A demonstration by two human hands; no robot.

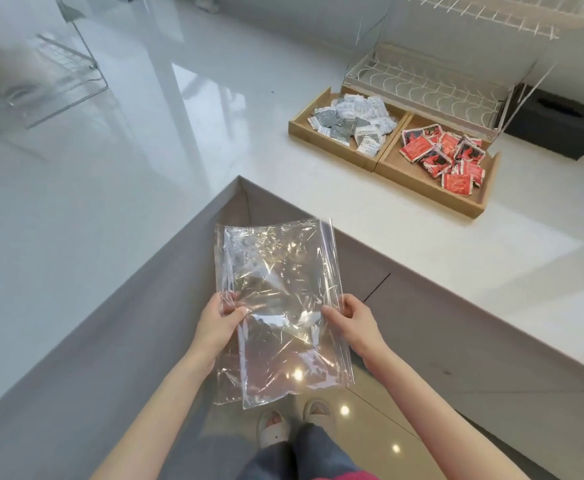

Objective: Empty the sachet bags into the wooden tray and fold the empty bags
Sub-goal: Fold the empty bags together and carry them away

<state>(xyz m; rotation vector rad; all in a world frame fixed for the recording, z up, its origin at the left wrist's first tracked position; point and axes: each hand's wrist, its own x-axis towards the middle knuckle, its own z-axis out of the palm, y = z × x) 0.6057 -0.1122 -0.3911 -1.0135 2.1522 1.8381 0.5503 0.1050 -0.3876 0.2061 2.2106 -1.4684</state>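
Note:
I hold clear empty plastic bags (276,306) stacked flat in the air in front of me, below the counter's inner corner. My left hand (219,323) pinches their left edge and my right hand (354,320) pinches the right edge by the zip strip. A wooden tray (380,161) with two compartments rests on the white counter at the upper right. Its left compartment holds white and grey sachets (352,121). Red sachets (446,154) fill the right compartment.
A white wire dish rack (432,81) stands just behind the tray, and a dark box (560,123) sits to its right. The white L-shaped counter (145,133) wraps around me. Grey cabinet fronts and my slippered feet (290,420) are below.

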